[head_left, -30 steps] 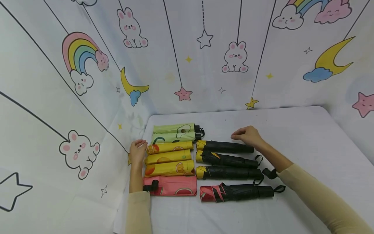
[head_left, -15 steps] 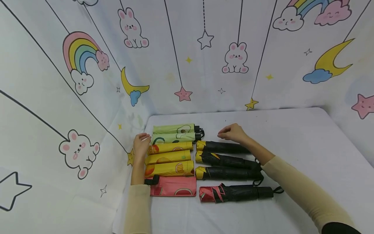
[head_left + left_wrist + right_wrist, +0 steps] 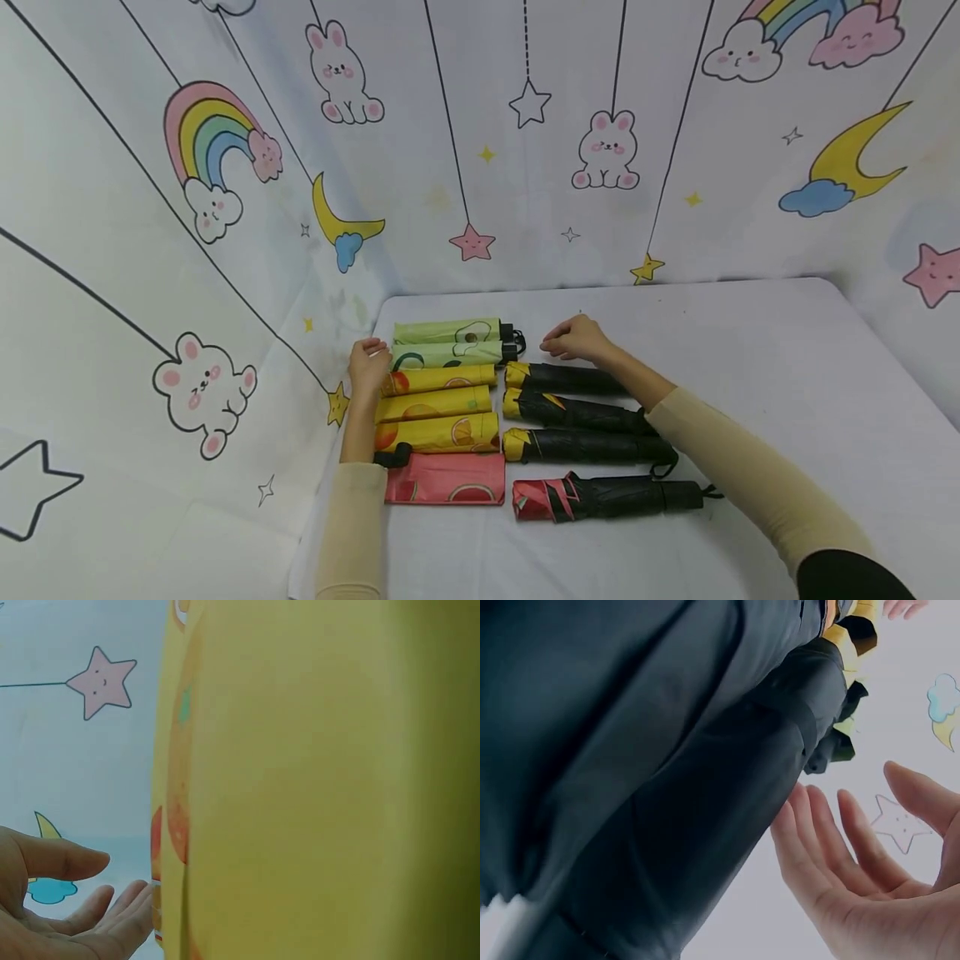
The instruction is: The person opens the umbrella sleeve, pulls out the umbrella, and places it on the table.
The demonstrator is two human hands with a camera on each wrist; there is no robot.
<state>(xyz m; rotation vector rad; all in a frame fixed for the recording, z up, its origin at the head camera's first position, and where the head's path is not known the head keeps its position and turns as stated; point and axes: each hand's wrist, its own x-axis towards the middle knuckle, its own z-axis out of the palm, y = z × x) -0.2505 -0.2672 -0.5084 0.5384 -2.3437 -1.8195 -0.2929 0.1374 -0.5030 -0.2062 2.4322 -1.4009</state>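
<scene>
My left hand (image 3: pixel 368 367) is at the left ends of the green avocado-print folding umbrella (image 3: pixel 450 354) and the yellow fruit-print sleeve (image 3: pixel 442 379). It holds nothing; its thumb stands apart from its fingers in the left wrist view. My right hand (image 3: pixel 579 340) hovers over the far side of the table, right of the green umbrellas' black handles. In the right wrist view its loosely bent fingers (image 3: pixel 862 859) hold nothing, beside a black folded umbrella (image 3: pixel 697 787). Below the hand lies a black umbrella with a yellow end (image 3: pixel 562 377).
A second green umbrella (image 3: pixel 442 332) lies behind the first. Two more yellow sleeves (image 3: pixel 435 432) and a red watermelon-print sleeve (image 3: pixel 450 479) lie nearer. Black umbrellas (image 3: pixel 592 446) line the right side, the nearest one red-ended (image 3: pixel 600 497). A patterned curtain (image 3: pixel 525 200) borders the white table (image 3: pixel 750 358).
My right hand has moved left toward the green umbrellas' handles. My left hand has shifted slightly right and away from me. The umbrellas and sleeves stay in place.
</scene>
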